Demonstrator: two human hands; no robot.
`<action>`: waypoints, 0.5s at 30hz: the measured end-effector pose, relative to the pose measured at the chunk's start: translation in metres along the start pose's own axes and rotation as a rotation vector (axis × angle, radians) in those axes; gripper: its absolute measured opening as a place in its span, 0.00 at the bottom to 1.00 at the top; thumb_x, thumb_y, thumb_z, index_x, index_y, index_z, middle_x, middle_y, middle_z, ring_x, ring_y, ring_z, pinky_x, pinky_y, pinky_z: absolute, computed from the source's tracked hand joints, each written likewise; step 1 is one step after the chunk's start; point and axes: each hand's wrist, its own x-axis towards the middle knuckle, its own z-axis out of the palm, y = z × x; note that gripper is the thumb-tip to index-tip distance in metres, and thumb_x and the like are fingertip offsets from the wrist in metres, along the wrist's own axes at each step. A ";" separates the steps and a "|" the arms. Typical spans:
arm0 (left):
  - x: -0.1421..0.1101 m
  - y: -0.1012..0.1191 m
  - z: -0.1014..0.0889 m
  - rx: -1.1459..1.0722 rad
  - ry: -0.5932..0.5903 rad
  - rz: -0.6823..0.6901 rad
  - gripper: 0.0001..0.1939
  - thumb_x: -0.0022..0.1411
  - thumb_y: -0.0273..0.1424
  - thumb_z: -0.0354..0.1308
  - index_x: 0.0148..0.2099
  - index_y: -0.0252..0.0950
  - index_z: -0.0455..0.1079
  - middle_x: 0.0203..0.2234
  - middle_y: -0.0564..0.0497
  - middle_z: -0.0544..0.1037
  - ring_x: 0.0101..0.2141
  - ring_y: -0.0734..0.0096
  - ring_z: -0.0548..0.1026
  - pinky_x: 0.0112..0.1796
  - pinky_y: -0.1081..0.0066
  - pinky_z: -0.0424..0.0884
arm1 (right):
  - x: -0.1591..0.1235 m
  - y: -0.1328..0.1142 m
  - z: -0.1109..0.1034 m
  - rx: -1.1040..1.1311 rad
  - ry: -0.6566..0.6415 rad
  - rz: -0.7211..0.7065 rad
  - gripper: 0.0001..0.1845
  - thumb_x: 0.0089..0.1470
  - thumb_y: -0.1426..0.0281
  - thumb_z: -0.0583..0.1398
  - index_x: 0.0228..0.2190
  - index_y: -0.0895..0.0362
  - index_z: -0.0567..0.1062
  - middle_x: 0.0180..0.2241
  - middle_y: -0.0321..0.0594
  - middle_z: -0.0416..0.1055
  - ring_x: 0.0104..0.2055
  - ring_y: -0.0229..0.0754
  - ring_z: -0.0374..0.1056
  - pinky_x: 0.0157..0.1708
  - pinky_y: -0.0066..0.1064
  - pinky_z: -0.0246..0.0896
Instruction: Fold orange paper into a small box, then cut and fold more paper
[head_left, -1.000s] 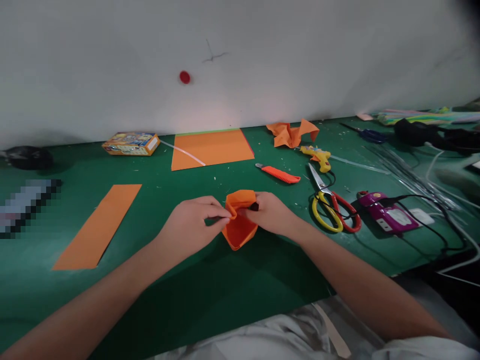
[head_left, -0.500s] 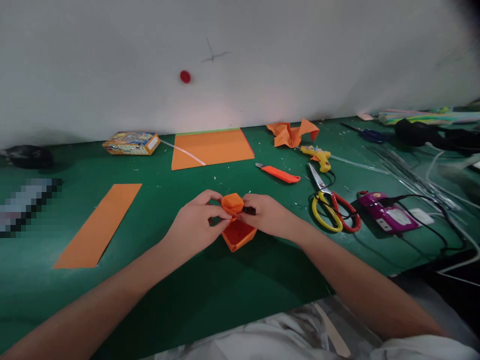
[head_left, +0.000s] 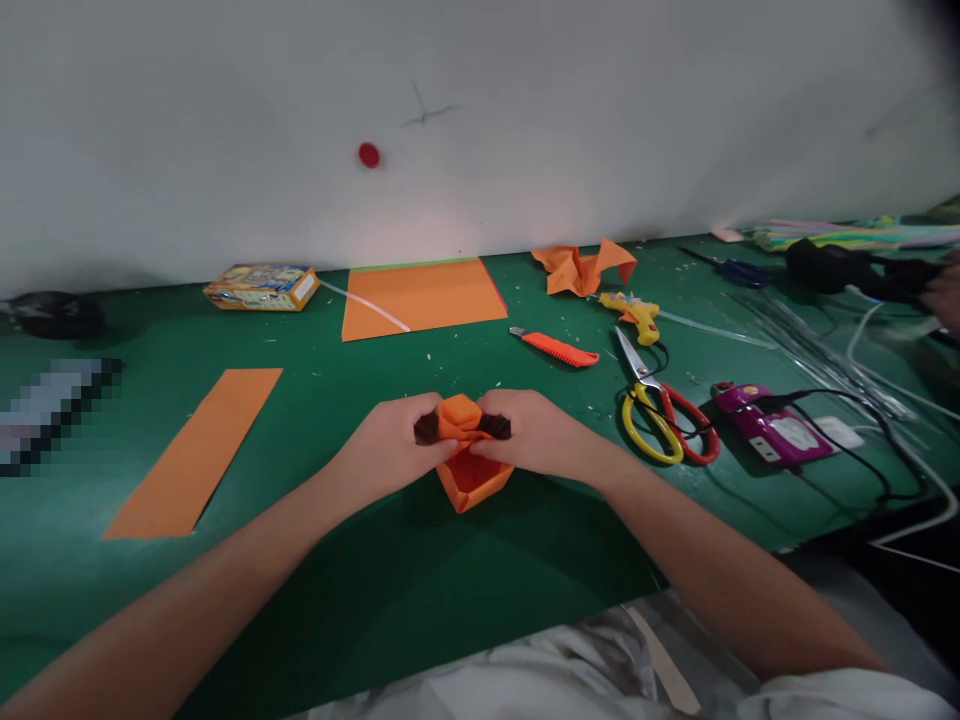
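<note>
A small folded orange paper piece [head_left: 474, 482], with a hollow, box-like front and a raised folded flap behind it, is held just above the green table. My left hand [head_left: 401, 440] grips its left side, thumb on the inner fold and fingers curled behind. On the opposite side, my right hand [head_left: 529, 432] pinches the same fold, its thumb close to the left one. My fingertips behind the paper are partly hidden.
Orange paper sheets [head_left: 420, 300] lie at the back, an orange strip [head_left: 199, 450] to the left. On the right are a utility knife [head_left: 559, 348], scissors [head_left: 651, 400], a yellow glue gun [head_left: 634, 312], crumpled orange paper [head_left: 583, 270] and a purple device [head_left: 780, 425] with cables.
Both thumbs have pressed inward onto the fold, and the raised flap sits lower and flatter between my hands. At the far right edge, part of another person's hand has come into view.
</note>
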 end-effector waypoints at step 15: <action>-0.005 0.004 0.006 -0.081 0.102 0.136 0.04 0.59 0.32 0.58 0.38 0.39 0.68 0.34 0.53 0.79 0.37 0.65 0.78 0.38 0.69 0.72 | -0.001 -0.009 0.008 0.007 0.111 0.045 0.03 0.54 0.73 0.63 0.32 0.56 0.78 0.32 0.36 0.76 0.33 0.40 0.69 0.32 0.29 0.56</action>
